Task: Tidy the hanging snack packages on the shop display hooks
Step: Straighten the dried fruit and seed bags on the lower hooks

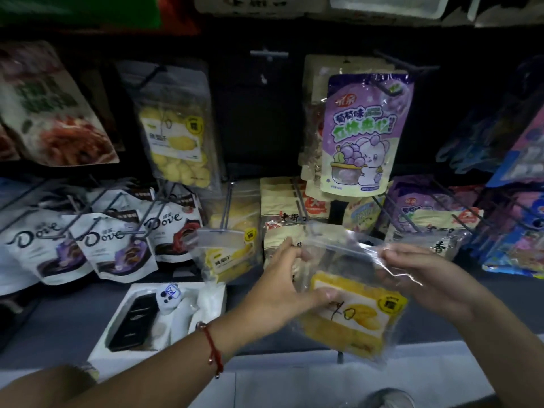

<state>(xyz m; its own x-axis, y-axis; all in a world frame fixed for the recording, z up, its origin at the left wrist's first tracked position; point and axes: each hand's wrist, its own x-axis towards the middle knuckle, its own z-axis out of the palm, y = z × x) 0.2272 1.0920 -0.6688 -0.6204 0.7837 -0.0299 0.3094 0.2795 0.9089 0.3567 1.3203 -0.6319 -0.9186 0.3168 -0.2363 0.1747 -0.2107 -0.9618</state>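
At five o'clock, off any hook: clear durian pack (350, 304), left hand (282, 293) gripping its side, right hand (426, 278) pinching the top film. Risk: thin film tears or slips if the hang hole misses a prong. Matching pack (226, 254) hangs at nine o'clock; beige packs (282, 219) crowd the prongs behind; Dove bags (117, 245) farther left.

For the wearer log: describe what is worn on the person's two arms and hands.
The left hand is bare; its wrist carries a thin red cord bracelet with small metallic beads and a dangling end. The right hand and forearm show no jewellery, glove or sleeve. No sleeve shows on the left forearm either.
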